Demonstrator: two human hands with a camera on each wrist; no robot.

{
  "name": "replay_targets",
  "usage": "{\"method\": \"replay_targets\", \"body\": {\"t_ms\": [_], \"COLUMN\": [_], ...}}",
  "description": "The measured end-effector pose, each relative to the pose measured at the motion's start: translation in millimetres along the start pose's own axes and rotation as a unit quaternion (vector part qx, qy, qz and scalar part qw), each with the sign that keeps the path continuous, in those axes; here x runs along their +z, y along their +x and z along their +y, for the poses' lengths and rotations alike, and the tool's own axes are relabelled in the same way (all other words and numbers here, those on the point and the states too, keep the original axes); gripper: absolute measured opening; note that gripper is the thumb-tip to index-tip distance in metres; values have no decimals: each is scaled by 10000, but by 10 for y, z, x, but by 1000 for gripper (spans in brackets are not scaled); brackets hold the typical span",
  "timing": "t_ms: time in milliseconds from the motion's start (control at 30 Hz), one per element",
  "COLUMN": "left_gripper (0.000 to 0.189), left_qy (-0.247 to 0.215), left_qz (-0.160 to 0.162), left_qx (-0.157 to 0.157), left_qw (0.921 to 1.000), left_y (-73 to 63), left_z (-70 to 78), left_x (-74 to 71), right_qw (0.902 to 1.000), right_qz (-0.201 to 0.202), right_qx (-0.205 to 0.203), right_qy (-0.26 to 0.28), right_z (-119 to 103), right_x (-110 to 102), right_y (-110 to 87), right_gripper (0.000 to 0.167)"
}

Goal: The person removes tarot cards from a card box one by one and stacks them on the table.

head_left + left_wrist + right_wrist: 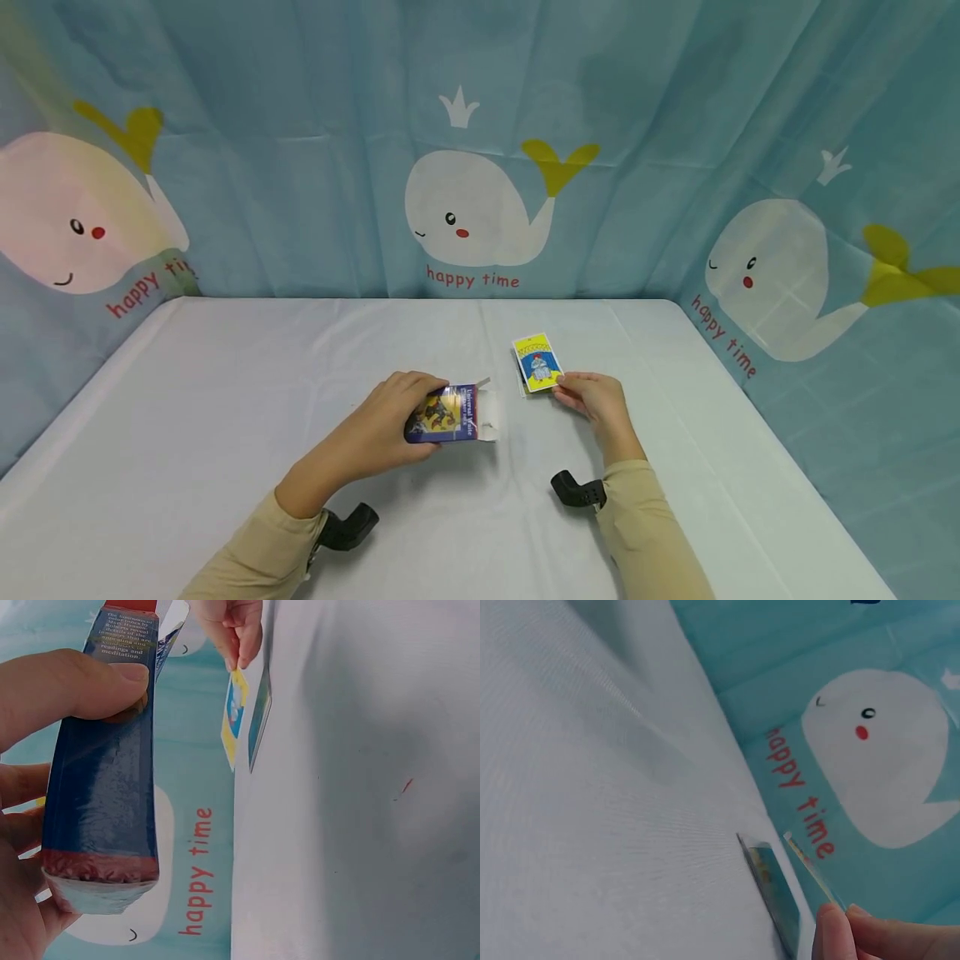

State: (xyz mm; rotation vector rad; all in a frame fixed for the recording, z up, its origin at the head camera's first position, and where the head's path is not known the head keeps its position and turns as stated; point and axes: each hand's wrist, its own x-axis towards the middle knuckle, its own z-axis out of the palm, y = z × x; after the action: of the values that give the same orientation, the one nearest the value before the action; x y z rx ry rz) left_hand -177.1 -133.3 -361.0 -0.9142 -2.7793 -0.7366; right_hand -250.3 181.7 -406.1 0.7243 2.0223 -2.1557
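My left hand grips a dark blue card box by its sides, thumb across the narrow edge in the left wrist view. The box's flap end stands open toward the right. My right hand pinches a yellow and blue card at its near corner. Beneath that card lies a small stack of cards on the table; the right wrist view shows a gap between the held card and the stack. How many cards the stack has is hard to tell.
A white cloth covers the table. Behind it and along both sides hangs a blue curtain printed with whales. Black camera mounts sit on both wrists.
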Motion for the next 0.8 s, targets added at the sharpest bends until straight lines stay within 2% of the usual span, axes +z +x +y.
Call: {"method": "replay_targets", "body": {"t_ms": [267, 500, 800], "left_gripper": [71, 72, 72], "left_qy": [24, 34, 38], "left_qz": [-18, -22, -13], "left_qx": [-27, -33, 11], "left_qw": [10000, 10000, 10000], "left_y": [1, 4, 5], "left_z": [-11, 1, -4], "left_x": [14, 15, 29], "right_qw": [9998, 9971, 9944], "right_qz": [194, 382, 564], "right_qx": [13, -310, -484], "right_qy": [3, -580, -758], "right_z": [67, 88, 114], "right_x": [50, 96, 157], "right_y": [70, 47, 11], "right_gripper": [31, 31, 29]}}
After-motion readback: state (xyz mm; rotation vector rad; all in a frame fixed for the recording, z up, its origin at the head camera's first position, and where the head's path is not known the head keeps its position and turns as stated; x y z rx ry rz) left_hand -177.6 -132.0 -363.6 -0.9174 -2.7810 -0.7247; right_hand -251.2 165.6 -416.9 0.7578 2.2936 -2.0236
